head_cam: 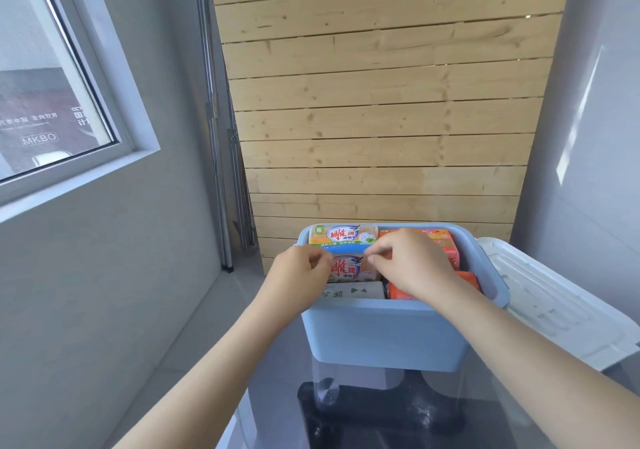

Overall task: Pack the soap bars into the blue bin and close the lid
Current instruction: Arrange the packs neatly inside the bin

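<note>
1. Over the blue bin (381, 334), you are reaching with both arms, hands curled knuckles-up.
2. Your left hand (298, 273) and right hand (412, 261) are pinching opposite ends of one soap bar (349, 268) among the packed bars.
3. Beside the bin, the white lid (554, 303) is lying off.

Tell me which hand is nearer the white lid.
Right. The right hand is over the blue bin's middle, fingers on a soap bar; the white lid lies past the bin's right side. The left hand is at the bin's left edge, farther away.
</note>
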`<state>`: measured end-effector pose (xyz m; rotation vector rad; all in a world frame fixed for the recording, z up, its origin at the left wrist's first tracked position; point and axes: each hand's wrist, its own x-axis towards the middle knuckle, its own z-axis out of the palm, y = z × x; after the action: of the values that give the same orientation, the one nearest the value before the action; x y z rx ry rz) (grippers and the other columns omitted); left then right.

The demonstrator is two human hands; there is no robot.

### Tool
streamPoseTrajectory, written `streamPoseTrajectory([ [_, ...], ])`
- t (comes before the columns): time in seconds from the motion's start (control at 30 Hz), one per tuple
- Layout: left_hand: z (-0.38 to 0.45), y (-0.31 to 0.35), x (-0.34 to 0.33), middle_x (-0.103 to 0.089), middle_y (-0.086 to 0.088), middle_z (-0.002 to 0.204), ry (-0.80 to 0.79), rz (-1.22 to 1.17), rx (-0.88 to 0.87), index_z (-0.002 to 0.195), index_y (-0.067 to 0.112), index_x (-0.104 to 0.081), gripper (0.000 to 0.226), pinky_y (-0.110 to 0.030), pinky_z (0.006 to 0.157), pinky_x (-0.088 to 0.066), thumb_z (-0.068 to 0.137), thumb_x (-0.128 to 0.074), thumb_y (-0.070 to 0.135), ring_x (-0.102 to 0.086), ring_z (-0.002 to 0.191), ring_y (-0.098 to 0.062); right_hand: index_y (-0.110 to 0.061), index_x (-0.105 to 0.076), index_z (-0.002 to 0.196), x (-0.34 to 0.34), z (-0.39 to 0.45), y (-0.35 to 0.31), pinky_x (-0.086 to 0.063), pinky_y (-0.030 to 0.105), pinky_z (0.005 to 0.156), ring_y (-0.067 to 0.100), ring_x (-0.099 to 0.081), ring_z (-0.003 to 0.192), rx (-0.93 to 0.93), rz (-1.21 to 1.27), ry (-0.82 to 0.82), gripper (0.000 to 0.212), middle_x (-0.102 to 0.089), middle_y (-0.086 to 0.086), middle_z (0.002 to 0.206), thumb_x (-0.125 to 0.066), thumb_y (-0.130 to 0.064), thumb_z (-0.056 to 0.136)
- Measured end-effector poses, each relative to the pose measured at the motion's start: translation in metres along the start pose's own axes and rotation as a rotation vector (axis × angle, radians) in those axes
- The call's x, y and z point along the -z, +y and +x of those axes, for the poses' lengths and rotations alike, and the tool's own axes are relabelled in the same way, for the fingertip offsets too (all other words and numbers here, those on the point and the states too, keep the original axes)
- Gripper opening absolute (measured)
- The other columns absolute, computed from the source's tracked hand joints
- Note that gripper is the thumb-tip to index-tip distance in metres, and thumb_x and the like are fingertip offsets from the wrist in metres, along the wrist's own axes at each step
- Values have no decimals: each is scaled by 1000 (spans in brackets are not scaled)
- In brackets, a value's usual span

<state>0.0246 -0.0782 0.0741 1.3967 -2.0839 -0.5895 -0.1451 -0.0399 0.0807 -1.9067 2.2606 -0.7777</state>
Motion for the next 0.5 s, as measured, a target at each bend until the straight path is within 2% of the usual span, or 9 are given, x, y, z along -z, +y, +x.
streamPoseTrajectory([
  [0.07, 8, 0, -6, -64, 3, 94, 126, -15, -83, 99, 16, -71, 26, -17, 65, -35, 92, -46, 16, -53, 86, -11, -27, -67, 113, -8, 10, 2, -46, 30, 86, 19, -55, 111, 72, 58, 69, 28, -66, -8, 117, -55, -23, 88],
  [0.13, 24, -4, -13, -58, 2, 122, 186, 96, -164, 115, 20, -66, 30, -21, 86, -27, 92, -47, 13, -45, 116, -17, -26, -59, 125, -18, 22, 4, -41, 32, 93, 19, -43, 122, 158, 41, 58, 34, -58, -8, 127, -49, -24, 92],
  [0.17, 33, -5, -16, -52, 1, 134, 165, 165, -176, 122, 21, -62, 32, -25, 93, -24, 94, -46, 17, -39, 126, -21, -24, -54, 131, -21, 28, 5, -37, 32, 98, 20, -38, 128, 175, 31, 17, 37, -53, -6, 134, -45, -26, 95],
  [0.23, 50, -7, -19, -35, -1, 152, 7, 240, -138, 135, 21, -50, 38, -36, 109, -19, 98, -39, 26, -25, 140, -23, -22, -40, 141, -28, 40, 5, -21, 34, 113, 20, -21, 142, 164, 25, -143, 44, -33, -1, 152, -36, -31, 99],
  [0.27, 56, -8, -20, -30, -2, 155, -80, 248, -130, 138, 20, -45, 41, -38, 113, -16, 100, -34, 29, -20, 144, -23, -23, -32, 145, -30, 44, 5, -12, 35, 116, 19, -12, 145, 150, 16, -224, 46, -23, -1, 156, -31, -34, 100],
  [0.33, 64, -11, -24, -29, -2, 155, -157, 253, -154, 142, 18, -40, 43, -39, 117, -13, 102, -29, 30, -17, 145, -23, -26, -24, 147, -32, 51, 7, -5, 35, 117, 16, -3, 147, 138, -3, -307, 49, -14, -4, 158, -26, -39, 100],
  [0.43, 63, -16, -26, -30, -3, 155, -157, 275, -202, 143, 16, -38, 44, -38, 117, -8, 102, -30, 29, -15, 146, -23, -30, -24, 147, -30, 48, 13, -5, 34, 117, 13, -2, 146, 159, 15, -331, 50, -12, -9, 158, -27, -43, 99],
  [0.5, 58, -20, -27, -38, -2, 151, -131, 258, -256, 138, 14, -46, 42, -36, 117, -13, 101, -34, 30, -21, 144, -23, -33, -29, 145, -29, 42, 16, -9, 34, 116, 13, -8, 145, 178, 12, -294, 49, -18, -10, 157, -34, -44, 97],
])
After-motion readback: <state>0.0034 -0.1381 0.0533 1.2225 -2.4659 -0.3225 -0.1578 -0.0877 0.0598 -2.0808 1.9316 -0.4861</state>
